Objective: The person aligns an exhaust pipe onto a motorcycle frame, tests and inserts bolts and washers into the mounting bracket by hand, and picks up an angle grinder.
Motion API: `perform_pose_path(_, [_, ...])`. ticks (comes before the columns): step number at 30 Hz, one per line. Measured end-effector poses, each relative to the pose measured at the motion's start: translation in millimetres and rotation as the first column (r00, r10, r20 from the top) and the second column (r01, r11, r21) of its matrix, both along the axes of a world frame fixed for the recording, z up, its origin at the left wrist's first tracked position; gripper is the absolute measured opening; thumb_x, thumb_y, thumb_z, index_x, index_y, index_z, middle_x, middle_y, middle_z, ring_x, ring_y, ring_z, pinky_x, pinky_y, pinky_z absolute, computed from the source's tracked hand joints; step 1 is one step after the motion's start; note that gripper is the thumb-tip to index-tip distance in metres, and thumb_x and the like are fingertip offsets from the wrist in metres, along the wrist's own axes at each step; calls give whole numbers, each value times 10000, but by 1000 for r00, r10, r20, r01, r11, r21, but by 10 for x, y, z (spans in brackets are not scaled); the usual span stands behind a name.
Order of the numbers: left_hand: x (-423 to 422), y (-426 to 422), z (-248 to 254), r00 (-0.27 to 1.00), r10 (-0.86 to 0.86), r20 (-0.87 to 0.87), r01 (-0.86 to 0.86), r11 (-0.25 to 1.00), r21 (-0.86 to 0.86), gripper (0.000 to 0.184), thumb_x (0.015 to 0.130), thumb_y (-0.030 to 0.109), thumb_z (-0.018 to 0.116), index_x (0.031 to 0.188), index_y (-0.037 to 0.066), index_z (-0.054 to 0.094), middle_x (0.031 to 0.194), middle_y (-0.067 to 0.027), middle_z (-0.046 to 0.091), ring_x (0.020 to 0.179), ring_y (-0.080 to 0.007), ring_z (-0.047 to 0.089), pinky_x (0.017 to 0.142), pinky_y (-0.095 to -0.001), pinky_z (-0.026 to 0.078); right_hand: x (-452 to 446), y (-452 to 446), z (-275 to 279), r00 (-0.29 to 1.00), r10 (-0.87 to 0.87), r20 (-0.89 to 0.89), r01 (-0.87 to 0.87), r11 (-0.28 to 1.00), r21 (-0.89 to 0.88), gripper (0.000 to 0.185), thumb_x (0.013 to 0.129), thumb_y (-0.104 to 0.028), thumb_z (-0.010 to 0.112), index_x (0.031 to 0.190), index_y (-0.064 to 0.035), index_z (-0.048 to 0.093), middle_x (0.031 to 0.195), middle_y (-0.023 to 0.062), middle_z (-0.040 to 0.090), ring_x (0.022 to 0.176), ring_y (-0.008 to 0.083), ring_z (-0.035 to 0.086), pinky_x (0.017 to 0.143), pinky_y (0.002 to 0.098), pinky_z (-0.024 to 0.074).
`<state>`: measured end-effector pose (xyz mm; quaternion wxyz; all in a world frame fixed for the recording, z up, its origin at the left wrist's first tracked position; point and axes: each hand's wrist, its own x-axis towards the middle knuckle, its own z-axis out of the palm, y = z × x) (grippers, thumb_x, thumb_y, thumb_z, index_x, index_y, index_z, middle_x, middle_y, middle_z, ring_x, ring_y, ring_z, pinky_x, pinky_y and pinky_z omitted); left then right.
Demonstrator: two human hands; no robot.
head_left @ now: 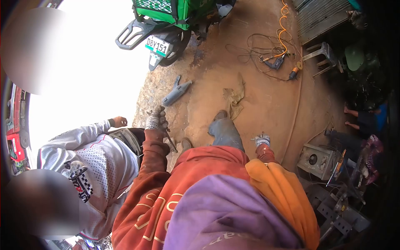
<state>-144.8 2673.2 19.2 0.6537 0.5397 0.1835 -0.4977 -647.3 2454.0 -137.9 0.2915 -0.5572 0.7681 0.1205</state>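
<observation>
My left hand (157,118), in a grey and white work glove, is closed around a thin dark rod (171,141) that slants down past my sleeve. Just ahead of it on the ground lies a grey, tapered metal part (176,93), resembling a muffler cover. At my other side hangs my right hand (262,141), also gloved and low beside my leg. Its fingers are small and unclear in the picture, so I cannot make out whether anything is in them. A crumpled olive cloth (236,99) lies in front of my shoe.
A motorcycle (175,46) with a green box stands ahead. Orange coiled hose (284,29), cables, a drill (275,63) and a grinder (294,73) lie on the floor. A person in a white jersey (96,158) is close on my left. A box-shaped machine (316,161) stands right.
</observation>
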Motion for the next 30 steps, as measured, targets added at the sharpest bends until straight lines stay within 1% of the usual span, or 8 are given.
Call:
perform_pose_path(3, [113, 139, -862, 908, -384, 168, 213, 769, 603, 235, 860, 292, 643, 961, 82, 609, 672, -24, 566, 549, -173, 530, 487, -339, 410, -381, -182, 61, 995, -83, 60, 81, 996, 43, 190, 801, -106, 664, 971, -32, 618, 819, 75, 634, 702, 177, 531, 685, 331, 484])
perform_pose_path(6, [-93, 344, -924, 739, -671, 59, 345, 452, 823, 279, 842, 272, 638, 999, 42, 628, 753, -75, 621, 681, -214, 596, 589, -361, 456, -764, -596, -535, 957, -226, 181, 214, 973, 87, 213, 807, -103, 656, 1000, -14, 638, 894, 92, 674, 749, 189, 590, 693, 327, 492])
perform_pose_path(9, [-435, 92, -591, 659, -718, -223, 491, 186, 851, 328, 842, 276, 601, 1043, 24, 662, 907, -138, 677, 832, -232, 647, 719, -391, 503, -133, -1076, 388, 960, -131, 247, 101, 986, 129, 81, 781, -119, 662, 788, -53, 616, 668, 79, 607, 596, 167, 566, 527, 346, 454])
perform_pose_path(12, [-715, -134, -502, 645, -764, -11, 438, 359, 824, 215, 797, 226, 663, 842, 25, 602, 625, -107, 585, 498, -223, 529, 454, -400, 399, 65, -1550, 33, 913, 193, 359, -159, 980, -122, 80, 798, -121, 640, 764, -53, 614, 631, 68, 583, 569, 159, 557, 512, 336, 445])
perform_pose_path(17, [-617, -885, -447, 816, -543, -196, 502, 499, 706, 193, 807, 174, 685, 894, 38, 581, 587, -73, 556, 464, -189, 494, 420, -397, 370, 895, -2326, -222, 878, 100, 468, -87, 995, -50, 93, 785, -114, 660, 762, -43, 603, 641, 63, 591, 564, 161, 541, 533, 325, 449])
perform_pose_path(20, [-422, -1319, -574, 882, -457, 116, 266, 685, 678, 255, 826, 290, 670, 754, 72, 559, 586, -43, 502, 493, -192, 466, 430, -356, 386, 1602, -2700, 154, 854, 181, 487, -163, 983, -78, 102, 782, -97, 673, 773, -34, 593, 667, 57, 593, 586, 154, 524, 553, 318, 448])
perform_pose_path(23, [-46, -2057, -288, 796, -603, -64, 429, 487, 761, 253, 831, 316, 659, 800, 86, 556, 598, -29, 493, 476, -180, 442, 418, -360, 365, 2083, -3150, 111, 841, 171, 514, -146, 985, -88, 155, 769, -95, 677, 857, -9, 583, 764, 60, 588, 680, 143, 512, 635, 306, 450])
perform_pose_path(30, [392, -2620, -352, 883, -447, 143, 252, 708, 660, 234, 868, 349, 629, 930, 126, 598, 600, -29, 505, 404, -181, 419, 371, -360, 334, 3172, -3960, 109, 812, 98, 575, -88, 995, -45, 232, 756, -131, 731, 902, -19, 590, 791, 41, 571, 707, 136, 475, 648, 301, 446])
